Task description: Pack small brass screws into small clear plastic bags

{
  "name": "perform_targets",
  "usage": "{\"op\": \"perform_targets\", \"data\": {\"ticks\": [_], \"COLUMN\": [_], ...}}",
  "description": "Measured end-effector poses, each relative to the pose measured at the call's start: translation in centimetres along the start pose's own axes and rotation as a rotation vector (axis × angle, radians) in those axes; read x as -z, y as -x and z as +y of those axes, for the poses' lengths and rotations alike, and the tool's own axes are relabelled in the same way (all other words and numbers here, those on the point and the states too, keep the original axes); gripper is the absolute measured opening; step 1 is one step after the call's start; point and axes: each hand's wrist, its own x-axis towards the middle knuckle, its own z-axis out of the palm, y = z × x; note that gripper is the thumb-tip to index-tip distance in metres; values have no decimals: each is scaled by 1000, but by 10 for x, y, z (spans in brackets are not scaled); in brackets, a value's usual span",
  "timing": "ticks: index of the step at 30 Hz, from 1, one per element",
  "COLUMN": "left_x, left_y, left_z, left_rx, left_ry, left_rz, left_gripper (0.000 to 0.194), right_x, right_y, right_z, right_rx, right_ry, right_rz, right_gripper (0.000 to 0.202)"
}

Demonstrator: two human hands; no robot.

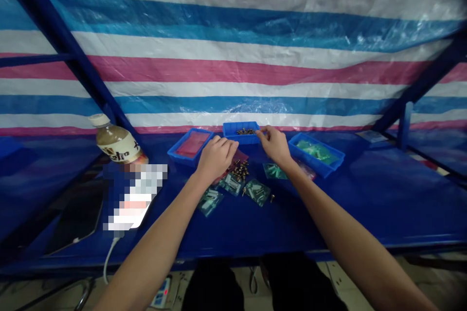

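My left hand (217,156) is curled with its fingers together over a red plastic bag (242,154); whatever lies under the fingers is hidden. Beside it on the table is a loose pile of small brass-coloured screws (240,170). My right hand (274,146) is closed at the right end of the middle blue bin (229,130), which contains more small screws (246,131). Its thumb and forefinger are drawn together, and anything between them is too small to make out. Clear packets of pale parts (257,191) lie just in front of the pile.
A left blue bin (178,158) holds red bags; a right blue bin (330,171) holds green-tinted packets. On the left are a drink bottle (116,143), a lit phone (140,199) with a white cable, and a dark tablet-like slab (78,214). Striped sheeting (233,53) hangs behind.
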Motion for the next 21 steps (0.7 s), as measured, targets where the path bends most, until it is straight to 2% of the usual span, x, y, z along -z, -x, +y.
{"op": "perform_targets", "data": {"ticks": [2,6,8,11,14,17,19,21], "left_x": [-5,-11,-13,-16,-20,-23,-24,-24], "left_y": [1,2,3,6,8,10,10,10], "left_z": [-4,-11,-13,-16,-20,-22,-22,-22], "left_rx": [15,59,69,79,104,112,99,84], "left_ry": [-63,-128,-142,-150,-151,-152,-166,-187], "left_rz": [-13,-27,-42,-87,-148,-182,-188,-195], "left_gripper": [46,43,40,36,32,29,30,31], "right_x": [-2,-1,-3,-14,-28,-37,-35,-24], "right_y": [4,11,14,20,28,30,27,20], "right_z": [7,15,15,10,3,0,0,4], "right_rx": [18,186,296,366,302,245,249,253], "right_ry": [37,33,36,110,193,191,170,177], "right_rz": [-51,-358,-459,-430,-372,-396,-420,-403], "right_gripper": [26,20,19,25,24,13,8,9]}}
